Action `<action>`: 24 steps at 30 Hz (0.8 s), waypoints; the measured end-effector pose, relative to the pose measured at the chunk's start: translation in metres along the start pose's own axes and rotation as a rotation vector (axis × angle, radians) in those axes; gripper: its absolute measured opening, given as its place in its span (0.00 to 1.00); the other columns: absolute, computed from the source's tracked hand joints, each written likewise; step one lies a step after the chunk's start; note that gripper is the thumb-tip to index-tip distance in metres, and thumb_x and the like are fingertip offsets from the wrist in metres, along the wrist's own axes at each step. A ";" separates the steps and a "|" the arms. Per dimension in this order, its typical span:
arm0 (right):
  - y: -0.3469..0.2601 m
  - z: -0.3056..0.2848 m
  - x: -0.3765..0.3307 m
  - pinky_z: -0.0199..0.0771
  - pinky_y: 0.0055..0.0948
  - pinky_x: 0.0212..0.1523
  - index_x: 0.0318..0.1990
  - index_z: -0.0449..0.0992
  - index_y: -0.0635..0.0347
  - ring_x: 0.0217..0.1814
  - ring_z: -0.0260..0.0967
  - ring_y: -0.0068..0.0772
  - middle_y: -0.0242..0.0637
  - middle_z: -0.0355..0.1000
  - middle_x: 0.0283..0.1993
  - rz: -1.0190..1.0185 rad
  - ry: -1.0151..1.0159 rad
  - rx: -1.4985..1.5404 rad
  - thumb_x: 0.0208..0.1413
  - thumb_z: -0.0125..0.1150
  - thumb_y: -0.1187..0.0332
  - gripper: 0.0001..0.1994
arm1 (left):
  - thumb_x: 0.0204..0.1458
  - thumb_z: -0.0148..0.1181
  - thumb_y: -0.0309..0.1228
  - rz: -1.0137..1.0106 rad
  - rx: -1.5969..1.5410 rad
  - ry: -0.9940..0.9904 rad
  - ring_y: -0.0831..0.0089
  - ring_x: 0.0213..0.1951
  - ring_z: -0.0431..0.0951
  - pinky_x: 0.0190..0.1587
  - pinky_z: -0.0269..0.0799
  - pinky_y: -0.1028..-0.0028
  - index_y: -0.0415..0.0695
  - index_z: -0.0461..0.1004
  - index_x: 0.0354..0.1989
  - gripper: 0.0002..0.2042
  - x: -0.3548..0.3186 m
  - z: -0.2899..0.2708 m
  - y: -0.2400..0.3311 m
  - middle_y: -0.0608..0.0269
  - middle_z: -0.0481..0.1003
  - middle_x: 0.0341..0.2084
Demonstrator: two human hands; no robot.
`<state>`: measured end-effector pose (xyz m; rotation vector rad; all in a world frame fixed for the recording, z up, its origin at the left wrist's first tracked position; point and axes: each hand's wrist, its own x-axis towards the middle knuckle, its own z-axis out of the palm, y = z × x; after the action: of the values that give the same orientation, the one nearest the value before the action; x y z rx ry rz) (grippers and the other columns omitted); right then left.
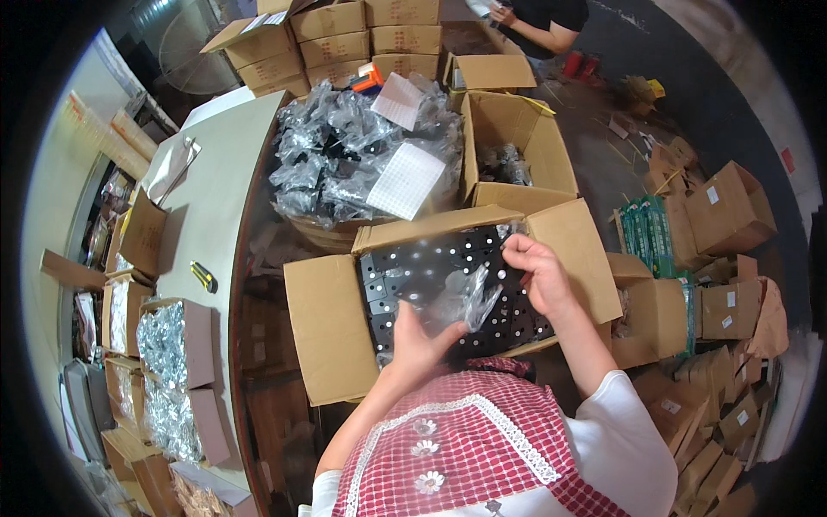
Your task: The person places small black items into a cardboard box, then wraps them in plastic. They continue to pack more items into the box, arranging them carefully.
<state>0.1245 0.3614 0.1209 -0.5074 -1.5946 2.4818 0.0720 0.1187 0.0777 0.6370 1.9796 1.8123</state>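
An open cardboard box (323, 332) stands in front of me, packed with rows of black parts (379, 276) that show white dots. Over the box, my left hand (419, 340) has its thumb and fingers around a clear plastic bag (469, 297). A dark, blurred shape shows in or under the bag, and I cannot tell which. My right hand (543, 271) is at the box's far right corner, fingers curled in with the tips pressed together. Whatever those fingertips hold is too small to make out.
Beyond the box, a heap of bagged black parts (310, 164) carries white sheets (407, 181) and an orange tape dispenser (367, 79). Another open carton (517, 129) stands beside it. On the left table (211, 172) lies a yellow utility knife (203, 276). A person (551, 34) stands at the back.
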 end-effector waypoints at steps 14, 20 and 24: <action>0.034 -0.037 0.057 0.77 0.25 0.43 0.43 0.80 0.64 0.40 0.76 0.21 0.34 0.80 0.41 -0.163 -0.024 -0.553 0.65 0.60 0.67 0.09 | 0.50 0.67 0.25 0.019 -0.164 0.202 0.77 0.33 0.73 0.34 0.71 0.74 0.42 0.77 0.39 0.09 -0.015 -0.002 -0.018 0.68 0.75 0.33; 0.069 -0.104 0.118 0.78 0.41 0.49 0.45 0.84 0.55 0.45 0.80 0.42 0.43 0.81 0.43 0.110 0.167 -1.394 0.51 0.70 0.55 0.18 | 0.49 0.65 0.21 -0.073 -0.286 0.251 0.82 0.30 0.69 0.32 0.67 0.76 0.43 0.74 0.34 0.07 -0.016 -0.004 -0.021 0.73 0.72 0.28; 0.087 -0.083 0.122 0.72 0.42 0.59 0.49 0.79 0.68 0.55 0.74 0.50 0.55 0.74 0.55 0.049 0.324 -1.652 0.48 0.75 0.56 0.26 | 0.49 0.65 0.21 -0.099 -0.368 0.285 0.82 0.31 0.69 0.33 0.66 0.77 0.44 0.74 0.34 0.07 -0.018 -0.001 -0.020 0.74 0.71 0.29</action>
<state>0.0458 0.4323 -0.0132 -0.9420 -2.9982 0.4418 0.0845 0.1063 0.0575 0.1715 1.7307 2.2239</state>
